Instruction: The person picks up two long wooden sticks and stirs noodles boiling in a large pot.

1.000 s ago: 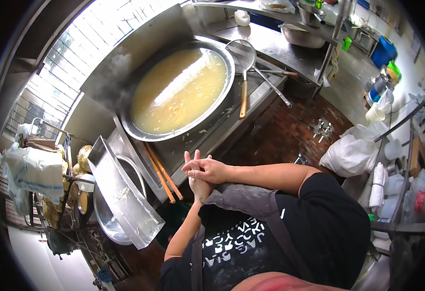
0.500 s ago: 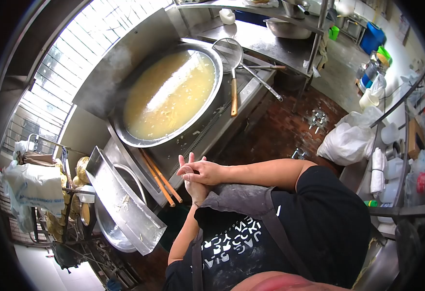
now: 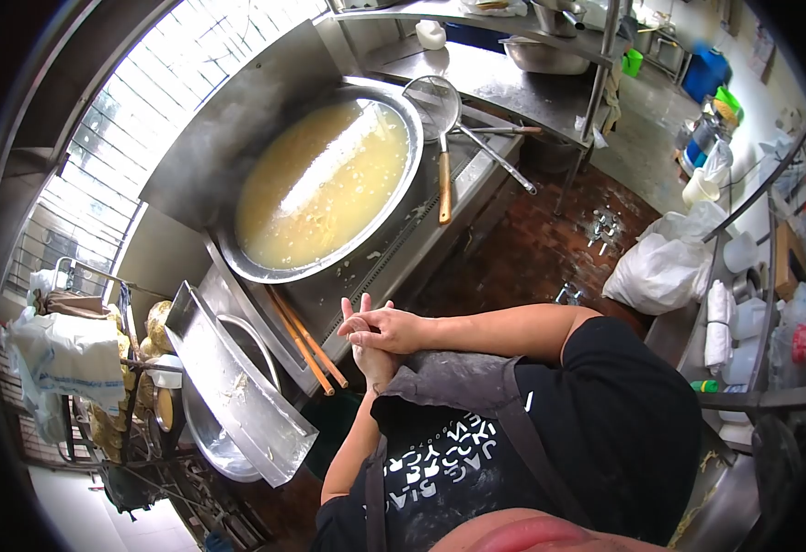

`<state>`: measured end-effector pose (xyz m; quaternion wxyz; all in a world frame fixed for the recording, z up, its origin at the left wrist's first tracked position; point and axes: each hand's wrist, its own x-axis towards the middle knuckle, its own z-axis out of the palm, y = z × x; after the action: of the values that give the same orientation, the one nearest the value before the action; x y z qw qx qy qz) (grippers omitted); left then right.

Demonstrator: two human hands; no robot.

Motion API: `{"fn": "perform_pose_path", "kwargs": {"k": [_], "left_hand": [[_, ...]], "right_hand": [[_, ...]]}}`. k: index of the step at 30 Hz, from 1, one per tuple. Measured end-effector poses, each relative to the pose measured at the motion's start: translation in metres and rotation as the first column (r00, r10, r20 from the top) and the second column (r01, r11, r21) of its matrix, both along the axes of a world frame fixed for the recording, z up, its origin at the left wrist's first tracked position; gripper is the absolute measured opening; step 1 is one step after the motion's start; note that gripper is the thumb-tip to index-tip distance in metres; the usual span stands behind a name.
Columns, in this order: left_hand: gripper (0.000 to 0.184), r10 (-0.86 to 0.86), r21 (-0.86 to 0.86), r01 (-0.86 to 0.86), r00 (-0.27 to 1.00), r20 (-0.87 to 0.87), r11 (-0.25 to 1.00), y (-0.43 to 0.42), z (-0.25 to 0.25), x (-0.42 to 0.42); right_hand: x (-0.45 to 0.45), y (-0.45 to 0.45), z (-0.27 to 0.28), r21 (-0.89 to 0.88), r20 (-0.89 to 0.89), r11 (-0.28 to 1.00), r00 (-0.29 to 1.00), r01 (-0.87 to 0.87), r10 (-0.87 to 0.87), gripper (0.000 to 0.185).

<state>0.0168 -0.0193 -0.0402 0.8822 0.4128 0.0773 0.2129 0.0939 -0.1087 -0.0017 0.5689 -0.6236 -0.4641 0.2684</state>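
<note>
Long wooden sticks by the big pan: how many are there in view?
2: the left stick and the right stick, lying close together just below the big pan in the head view. Others could be hidden under the pan.

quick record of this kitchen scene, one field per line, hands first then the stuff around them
left hand: bare, fingers overlapping the other hand
right hand: bare, lying across the left hand
nearest utensils: long wooden chopsticks, leaning past the counter edge
vessel: large round wok
contents: cloudy yellow liquid
beyond hands: wire-mesh skimmer, wooden handle, beside the wok
left side of view: metal trough above a metal basin
</note>
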Motion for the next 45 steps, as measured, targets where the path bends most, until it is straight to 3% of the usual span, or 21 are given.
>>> {"fn": "perform_pose_path", "kwargs": {"k": [18, 21, 25, 28, 32, 35, 41, 44, 45], "left_hand": [[0.066, 0.021, 0.03, -0.021, 1.0, 0.009, 0.999, -0.001, -0.001, 0.0], [0.065, 0.028, -0.006, -0.028, 1.0, -0.001, 1.0, 0.0, -0.013, 0.002], [0.068, 0.069, -0.067, -0.069, 0.998, -0.007, 0.995, 0.002, -0.016, 0.006], [0.068, 0.071, 0.044, -0.073, 0.997, 0.028, 0.996, 0.005, -0.02, 0.008], [0.065, 0.084, -0.062, -0.081, 0.994, 0.062, 0.995, 0.002, -0.014, 0.009], [0.069, 0.074, 0.035, -0.077, 0.995, 0.067, 0.996, 0.006, -0.02, 0.01], [0.07, 0.093, 0.058, -0.095, 0.995, 0.032, 0.994, 0.005, -0.017, 0.011], [0.065, 0.045, -0.075, -0.039, 0.996, 0.083, 0.996, 0.002, -0.009, 0.008], [0.069, 0.072, 0.03, -0.071, 0.997, -0.019, 0.997, 0.004, -0.013, 0.008]], "right_hand": [[0.002, 0.003, -0.008, -0.038, -0.011, 0.999, 1.0, 0.011, -0.011, 0.048], [0.002, 0.006, -0.007, -0.043, -0.039, 0.999, 0.999, 0.0, -0.002, 0.039], [0.002, 0.008, -0.01, -0.003, -0.103, 1.0, 0.995, -0.015, 0.014, 0.041], [0.002, 0.006, -0.006, 0.005, -0.104, 1.0, 0.994, -0.013, 0.013, 0.041], [0.004, 0.006, -0.001, -0.001, -0.065, 1.0, 0.998, -0.027, 0.027, 0.04], [0.004, 0.006, 0.0, 0.011, -0.049, 0.999, 0.998, -0.033, 0.034, 0.039], [0.003, 0.003, 0.005, 0.006, -0.094, 0.999, 0.995, -0.039, 0.04, 0.04], [0.003, 0.005, 0.004, 0.003, -0.129, 1.0, 0.991, -0.027, 0.028, 0.038], [0.002, 0.006, 0.005, -0.003, -0.138, 1.0, 0.99, -0.017, 0.016, 0.037]]}}
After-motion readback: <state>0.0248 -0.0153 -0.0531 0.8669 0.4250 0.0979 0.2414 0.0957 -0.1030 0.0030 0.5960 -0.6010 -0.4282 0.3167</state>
